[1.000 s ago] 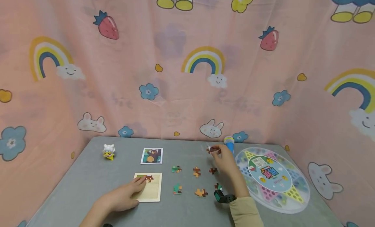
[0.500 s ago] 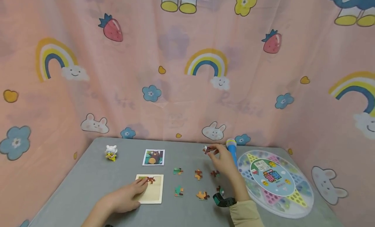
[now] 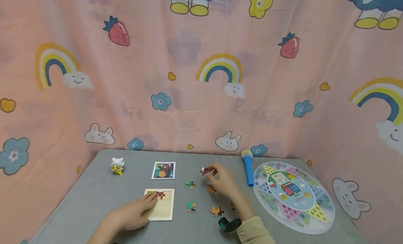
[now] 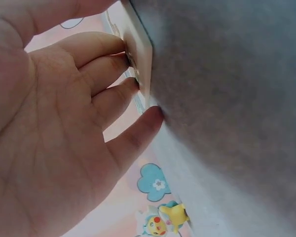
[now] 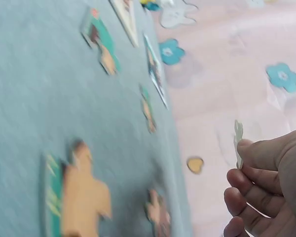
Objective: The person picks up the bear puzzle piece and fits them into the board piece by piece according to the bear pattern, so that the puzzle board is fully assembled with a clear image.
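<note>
Right of and beyond the wooden tray (image 3: 164,209), the right hand (image 3: 223,180) pinches a puzzle piece (image 3: 203,171); the left hand (image 3: 136,209), nearer, rests outstretched fingers on the tray's left side.

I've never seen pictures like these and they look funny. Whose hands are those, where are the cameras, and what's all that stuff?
No robot here: the left hand and right hand belong to one person. The wide picture comes from a camera on the person's head, looking forward and down. The other two come from cameras on the wrists, so they look close up and tilted.

The left hand rests on a wooden tray. The right hand pinches a puzzle piece above the gray table. Loose pieces lie nearby, along with a bear picture, a little toy, a blue microphone and a round game board.
</note>
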The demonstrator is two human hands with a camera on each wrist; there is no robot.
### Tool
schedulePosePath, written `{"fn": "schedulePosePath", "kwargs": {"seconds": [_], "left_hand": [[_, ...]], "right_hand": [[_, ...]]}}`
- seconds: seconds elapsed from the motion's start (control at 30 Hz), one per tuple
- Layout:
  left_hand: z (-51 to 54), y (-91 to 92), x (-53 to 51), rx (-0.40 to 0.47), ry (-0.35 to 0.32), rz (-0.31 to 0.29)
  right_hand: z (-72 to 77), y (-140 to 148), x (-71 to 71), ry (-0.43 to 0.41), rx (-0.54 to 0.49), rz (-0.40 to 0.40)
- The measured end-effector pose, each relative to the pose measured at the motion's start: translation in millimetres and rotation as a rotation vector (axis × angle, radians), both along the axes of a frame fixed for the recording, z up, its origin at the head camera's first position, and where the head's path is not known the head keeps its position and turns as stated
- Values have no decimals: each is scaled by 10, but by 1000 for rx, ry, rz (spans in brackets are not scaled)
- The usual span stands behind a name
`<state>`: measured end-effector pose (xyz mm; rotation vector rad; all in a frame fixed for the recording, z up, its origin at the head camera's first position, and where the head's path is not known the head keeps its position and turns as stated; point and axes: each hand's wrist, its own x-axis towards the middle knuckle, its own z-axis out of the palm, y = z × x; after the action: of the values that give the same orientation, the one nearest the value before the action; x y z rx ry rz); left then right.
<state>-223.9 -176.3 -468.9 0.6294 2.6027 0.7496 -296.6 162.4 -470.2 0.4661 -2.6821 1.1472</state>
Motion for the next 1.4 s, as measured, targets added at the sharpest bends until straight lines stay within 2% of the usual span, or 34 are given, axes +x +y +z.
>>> {"fn": "schedulePosePath", "kwargs": {"seconds": [0.17, 0.37, 0.53, 0.63, 0.8, 0.9, 1.0, 1.03, 1.17, 1.27, 1.4], "left_hand": [[15, 32, -33, -45, 3, 23], [53, 47, -34, -68, 1, 50], [39, 34, -25, -64, 8, 65], [-19, 20, -38, -54, 21, 37], [-212, -10, -94, -64, 91, -75], [-240, 22, -94, -49, 88, -71], [-170, 93, -61, -29, 70, -20], [-136, 118, -42, -25, 86, -9], [-61, 182, 12, -72, 224, -6], [-40, 206, 39, -100, 295, 12], [-25, 236, 48, -141, 285, 50]], "right_hand": [[-30, -250, 52, 4, 49, 91], [5, -522, 78, 1, 85, 143], [21, -708, 84, 32, 133, 166], [-5, -783, 97, 26, 131, 184], [-104, -850, 163, -37, 116, 228], [-172, -878, 204, -78, 127, 241], [-212, -916, 226, -93, 142, 250], [-215, -932, 231, -99, 143, 255], [-220, -1009, 249, -106, 161, 267], [-241, -1059, 251, -91, 177, 262], [-289, -1091, 246, -41, 186, 245]]}}
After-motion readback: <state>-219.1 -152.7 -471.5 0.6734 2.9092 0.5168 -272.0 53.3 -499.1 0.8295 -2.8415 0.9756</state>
